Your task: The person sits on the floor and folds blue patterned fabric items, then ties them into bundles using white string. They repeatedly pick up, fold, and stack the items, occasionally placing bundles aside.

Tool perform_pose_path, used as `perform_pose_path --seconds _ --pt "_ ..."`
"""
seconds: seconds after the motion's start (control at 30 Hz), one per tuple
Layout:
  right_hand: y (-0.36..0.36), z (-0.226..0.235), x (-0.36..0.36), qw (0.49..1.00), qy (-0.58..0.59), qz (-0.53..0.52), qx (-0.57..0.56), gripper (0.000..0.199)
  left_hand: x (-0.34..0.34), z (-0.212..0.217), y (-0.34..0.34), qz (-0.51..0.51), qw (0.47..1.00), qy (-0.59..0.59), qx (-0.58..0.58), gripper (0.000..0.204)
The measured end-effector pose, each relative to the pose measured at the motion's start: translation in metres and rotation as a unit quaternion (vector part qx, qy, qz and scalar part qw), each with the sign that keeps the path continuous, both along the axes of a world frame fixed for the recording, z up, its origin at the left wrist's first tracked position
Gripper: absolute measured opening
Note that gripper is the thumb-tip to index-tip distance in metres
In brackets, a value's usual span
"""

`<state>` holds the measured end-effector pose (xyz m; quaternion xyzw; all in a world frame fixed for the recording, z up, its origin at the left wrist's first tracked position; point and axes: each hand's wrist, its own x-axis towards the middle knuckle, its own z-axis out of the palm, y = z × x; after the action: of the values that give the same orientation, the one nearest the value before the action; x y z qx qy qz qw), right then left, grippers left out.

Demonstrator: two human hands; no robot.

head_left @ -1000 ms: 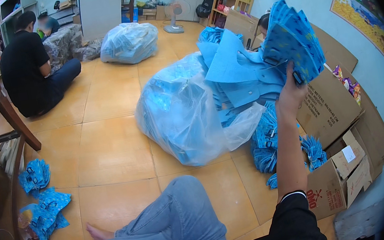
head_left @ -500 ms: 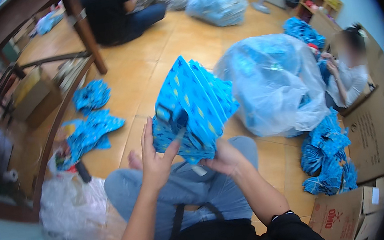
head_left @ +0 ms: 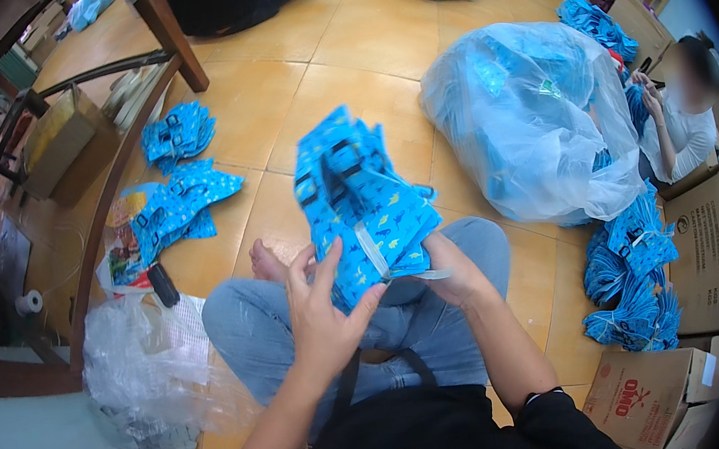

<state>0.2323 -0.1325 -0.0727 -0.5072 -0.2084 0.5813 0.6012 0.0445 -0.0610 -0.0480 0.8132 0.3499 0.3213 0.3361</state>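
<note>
At frame centre I see the left hand [head_left: 327, 303], grip apart, touching a blue patterned bundle [head_left: 399, 235]; the right hand [head_left: 456, 277] seems clamped underneath, fingers hidden

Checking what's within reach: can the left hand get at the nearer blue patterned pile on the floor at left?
Probably yes: between the left hand and that blue pile lie mainly a bare foot and floor, though the hand is at the raised bundle.
</note>
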Motion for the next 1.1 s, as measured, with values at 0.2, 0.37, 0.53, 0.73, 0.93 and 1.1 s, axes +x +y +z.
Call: perform_pose_path --seconds 0.2,0.37,0.53,0.73,0.93,1.1 --pt "0.014 0.029 0.043 0.999 0.013 -0.039 0.024 0.046 -0.005 0.027 -0.031 -0.036 0.998 -0.001 -0.044 0.069" --pt "0.016 -0.008 0.008 0.974 -0.194 0.115 0.007 0.044 0.005 0.005 0.0 0.081 0.985 0.117 -0.095 0.051" --pt "-0.017 -0.032 -0.01 1.0 -0.003 -0.003 -0.001 0.038 0.01 0.001 0.004 -0.038 0.989 0.14 0.002 0.05" --pt "-0.046 -0.02 -0.014 0.994 -0.013 -0.019 0.104 0.062 0.04 0.0 0.021 -0.09 0.992 0.073 -0.048 0.052" --pt "-0.036 -0.018 -0.022 0.987 -0.152 -0.039 0.047 0.068 0.037 -0.016 0.026 -0.123 0.98 0.078 -0.134 0.073" --pt "-0.04 -0.012 0.0 0.95 -0.309 -0.05 0.013 0.05 0.041 -0.025 0.016 -0.133 0.984 0.061 -0.103 0.073"
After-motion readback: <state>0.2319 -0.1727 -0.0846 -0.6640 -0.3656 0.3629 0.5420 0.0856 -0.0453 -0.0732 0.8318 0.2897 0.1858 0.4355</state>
